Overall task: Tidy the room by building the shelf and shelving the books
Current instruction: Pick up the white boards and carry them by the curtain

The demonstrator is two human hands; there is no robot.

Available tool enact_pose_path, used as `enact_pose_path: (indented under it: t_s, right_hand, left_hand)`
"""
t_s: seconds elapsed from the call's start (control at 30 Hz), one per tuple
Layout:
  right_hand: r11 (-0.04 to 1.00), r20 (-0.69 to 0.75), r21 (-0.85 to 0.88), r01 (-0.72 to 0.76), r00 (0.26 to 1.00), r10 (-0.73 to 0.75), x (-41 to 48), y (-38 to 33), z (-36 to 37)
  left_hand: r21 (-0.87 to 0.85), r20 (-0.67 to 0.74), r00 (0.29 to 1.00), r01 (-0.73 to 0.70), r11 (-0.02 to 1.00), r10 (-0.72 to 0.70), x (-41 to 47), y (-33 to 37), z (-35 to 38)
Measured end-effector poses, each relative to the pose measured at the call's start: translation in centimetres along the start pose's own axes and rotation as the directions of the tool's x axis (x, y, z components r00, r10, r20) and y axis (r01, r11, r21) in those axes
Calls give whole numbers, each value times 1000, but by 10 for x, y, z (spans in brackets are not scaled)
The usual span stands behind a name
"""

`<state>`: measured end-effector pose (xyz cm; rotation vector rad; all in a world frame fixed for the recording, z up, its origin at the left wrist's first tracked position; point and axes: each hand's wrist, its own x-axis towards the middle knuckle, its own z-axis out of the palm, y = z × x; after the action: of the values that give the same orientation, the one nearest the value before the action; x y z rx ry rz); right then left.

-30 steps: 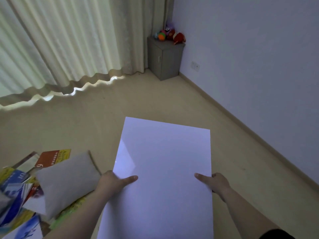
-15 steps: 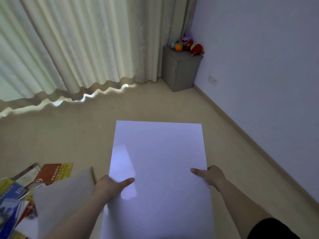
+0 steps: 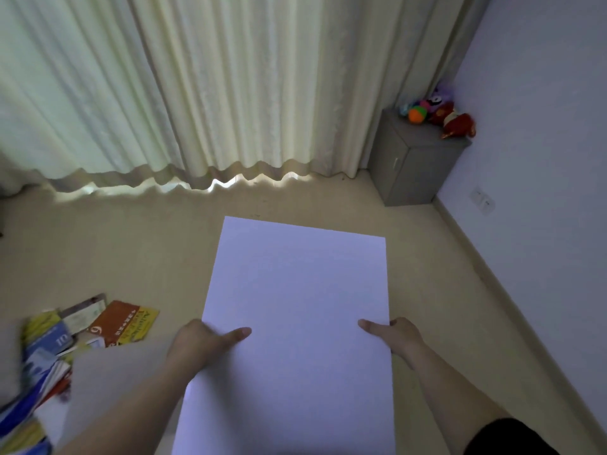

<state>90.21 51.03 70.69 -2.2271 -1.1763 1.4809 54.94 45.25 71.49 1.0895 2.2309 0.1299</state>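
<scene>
A large white shelf board [image 3: 295, 316] is held flat in front of me above the floor, its long side running away from me. My left hand [image 3: 203, 346] grips its left edge with the thumb on top. My right hand [image 3: 394, 336] grips the right edge the same way. A heap of books [image 3: 65, 343] lies on the floor at the lower left, with an orange and yellow book [image 3: 126, 323] at its near edge. A pale grey panel [image 3: 111, 382] lies partly over the books, behind my left forearm.
Cream curtains [image 3: 197, 93] hang across the back, reaching the beige floor [image 3: 131, 244]. A low grey cabinet [image 3: 414, 165] stands in the right corner with plush toys [image 3: 433, 113] on top. The white wall [image 3: 542, 159] and its skirting run along the right side.
My view has swung left and up, so the cabinet now sits further right and the curtains fill the back. The board stays in both hands, turned slightly.
</scene>
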Motion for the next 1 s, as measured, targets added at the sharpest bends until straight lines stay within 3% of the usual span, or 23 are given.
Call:
enact_pose_path:
  t_s: [0.3,0.6,1.0]
  right_hand:
    - [995,110,-55,80,991,-73,93,-89,7]
    - [987,85,-117,105,992,-96,184,-194,21]
    - [970,114,-182,159,984,-139,286,-350,53]
  left_hand:
    - [2,5,995,99,995,-99,69,30,-19]
    - [-58,-21,994,106,993,-108,180,78,-71]
    - [-37,48,988,150,988,-149,324,105,-133]
